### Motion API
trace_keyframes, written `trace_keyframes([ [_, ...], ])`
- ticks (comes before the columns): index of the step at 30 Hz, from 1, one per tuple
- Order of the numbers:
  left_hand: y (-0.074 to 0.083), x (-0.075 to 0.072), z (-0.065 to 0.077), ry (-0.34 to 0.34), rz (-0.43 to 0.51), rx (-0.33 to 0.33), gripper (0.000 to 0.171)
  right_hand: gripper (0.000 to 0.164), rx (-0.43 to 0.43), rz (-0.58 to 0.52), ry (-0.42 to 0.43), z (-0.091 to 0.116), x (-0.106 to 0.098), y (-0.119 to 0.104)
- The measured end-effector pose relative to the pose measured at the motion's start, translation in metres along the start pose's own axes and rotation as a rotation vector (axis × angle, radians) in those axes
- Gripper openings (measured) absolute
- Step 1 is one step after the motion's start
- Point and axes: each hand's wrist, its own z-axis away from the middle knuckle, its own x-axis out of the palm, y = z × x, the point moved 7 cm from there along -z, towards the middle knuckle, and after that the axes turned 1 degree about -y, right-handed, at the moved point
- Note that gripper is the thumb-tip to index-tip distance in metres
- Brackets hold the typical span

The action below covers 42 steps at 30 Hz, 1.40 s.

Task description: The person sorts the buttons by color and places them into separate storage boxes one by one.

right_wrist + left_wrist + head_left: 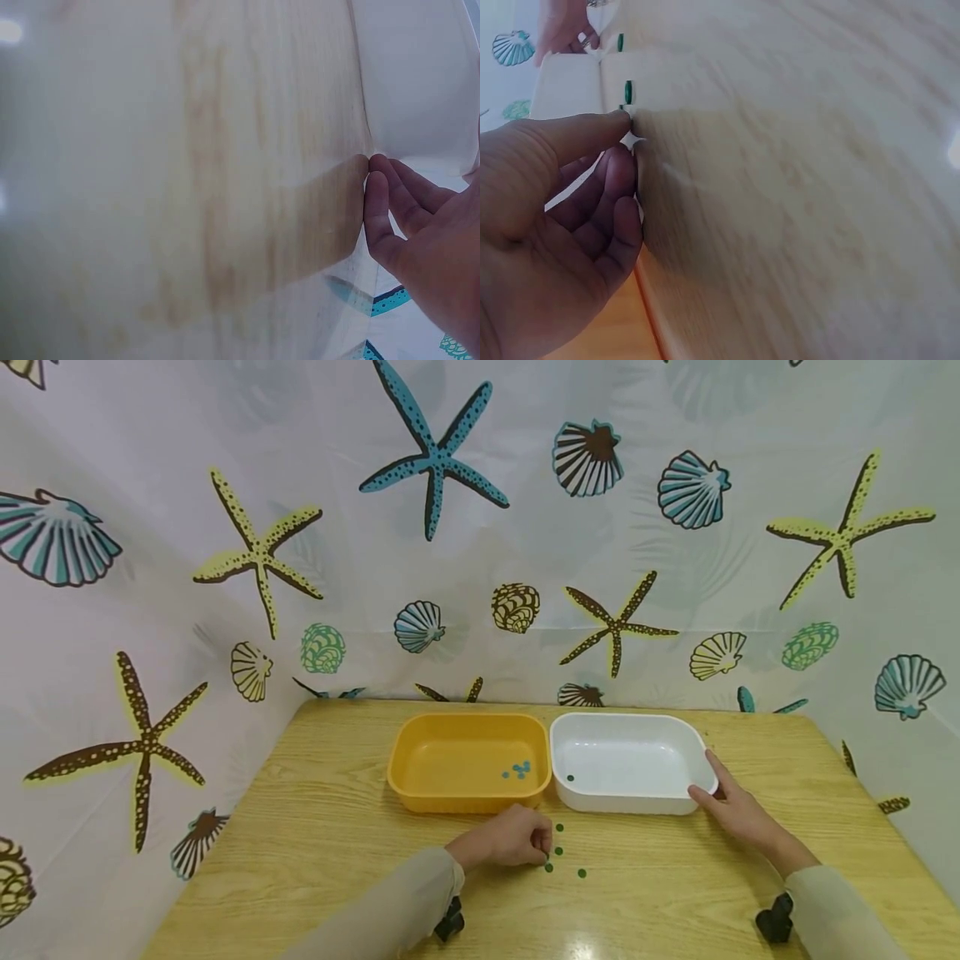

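My left hand [517, 839] is low over the wooden table, in front of the yellow tub [468, 804], its fingers curled. The thumb and index fingertips come down to the tabletop and pinch a small blue piece [546, 857], mostly hidden by them. Right beside these fingertips lies a small green disc [549, 867]; several more green discs [582, 873] are scattered close by. My right hand [738, 814] grips the right end of the white tub [630, 804], thumb at the front rim and fingers along the outer wall. In the right wrist view, its fingers [379, 202] bend against the tub's side.
Several small blue pieces [521, 769] sit in the yellow tub's right half. One green disc [571, 777] lies in the white tub near its left wall. Both tubs stand side by side near the table's [337, 777] back edge, before a patterned curtain [480, 635].
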Motion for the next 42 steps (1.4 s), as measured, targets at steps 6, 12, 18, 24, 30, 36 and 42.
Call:
trace_keyframes([
  [6, -0.002, -0.007, 0.002, 0.053, 0.062, -0.037, 0.011, 0.091, 0.0, -0.004, 0.0, 0.001, 0.0, -0.001],
  [12, 0.006, -0.018, 0.001, 0.091, 0.134, -0.036, 0.011, 0.091, 0.003, -0.002, 0.0, 0.002, 0.0, -0.001],
  [18, 0.023, -0.028, 0.0, 0.111, 0.157, -0.004, 0.007, 0.091, 0.0, -0.006, -0.003, 0.004, 0.0, -0.002],
  [24, 0.03, -0.039, -0.005, 0.141, 0.202, -0.027, 0.005, 0.09, 0.005, -0.014, -0.007, 0.004, 0.001, 0.001],
  [30, 0.034, -0.053, -0.015, 0.189, 0.216, -0.014, 0.003, 0.09, 0.008, -0.007, -0.005, 0.004, 0.001, 0.001],
  [36, 0.029, -0.062, -0.029, 0.204, 0.236, -0.054, 0.003, 0.09, 0.005, -0.017, -0.011, 0.003, 0.002, -0.001],
  [42, 0.027, -0.068, -0.041, 0.207, 0.245, -0.067, 0.004, 0.09, 0.003, -0.025, -0.006, 0.003, 0.002, -0.002],
])
